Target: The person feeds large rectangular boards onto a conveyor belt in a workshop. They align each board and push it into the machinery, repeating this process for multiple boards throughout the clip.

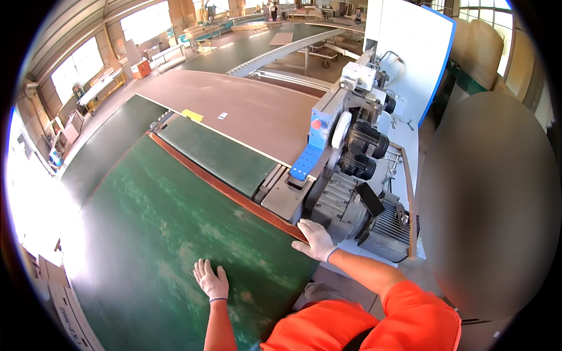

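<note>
Both my hands wear white knit gloves with a blue cuff edge. My left hand (211,281) lies over the worn green surface (175,199), palm down with its fingers a little spread, and grips nothing. Beside the machine, my right hand (317,240) rests at the right end of the reddish-brown strip (228,190) along the green surface's far edge. Its thumb and fingers are apart, with nothing seen in them. Farther off, a large brown panel (246,111) with a pale edge runs in beneath the machine's blue perforated guard (307,161).
Grey motors (345,202) and a white cabinet (404,58) stand on the right. A yellow slip (192,115) and a small white label (223,116) lie on the panel. A roller rail (281,51) runs behind. Cardboard (70,316) sits at lower left. A large blurred shape fills the right side.
</note>
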Demonstrator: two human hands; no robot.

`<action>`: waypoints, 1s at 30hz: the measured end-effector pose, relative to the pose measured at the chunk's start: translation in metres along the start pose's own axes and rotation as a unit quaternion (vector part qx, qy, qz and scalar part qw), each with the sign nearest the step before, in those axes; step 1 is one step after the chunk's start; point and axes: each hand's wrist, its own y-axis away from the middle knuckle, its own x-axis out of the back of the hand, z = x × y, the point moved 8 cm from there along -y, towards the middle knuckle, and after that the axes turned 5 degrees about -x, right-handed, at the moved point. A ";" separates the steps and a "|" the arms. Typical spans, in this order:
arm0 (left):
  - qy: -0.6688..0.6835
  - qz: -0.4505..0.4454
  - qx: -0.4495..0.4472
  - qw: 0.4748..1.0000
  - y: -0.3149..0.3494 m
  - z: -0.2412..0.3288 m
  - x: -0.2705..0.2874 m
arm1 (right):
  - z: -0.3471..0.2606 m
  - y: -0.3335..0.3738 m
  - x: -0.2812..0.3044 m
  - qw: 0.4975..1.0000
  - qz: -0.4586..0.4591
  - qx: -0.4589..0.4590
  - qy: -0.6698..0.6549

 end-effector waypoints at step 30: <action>0.001 -0.196 -0.203 0.959 -0.076 0.320 -0.132 | 0.186 -0.405 -0.052 0.928 -0.219 -0.169 0.248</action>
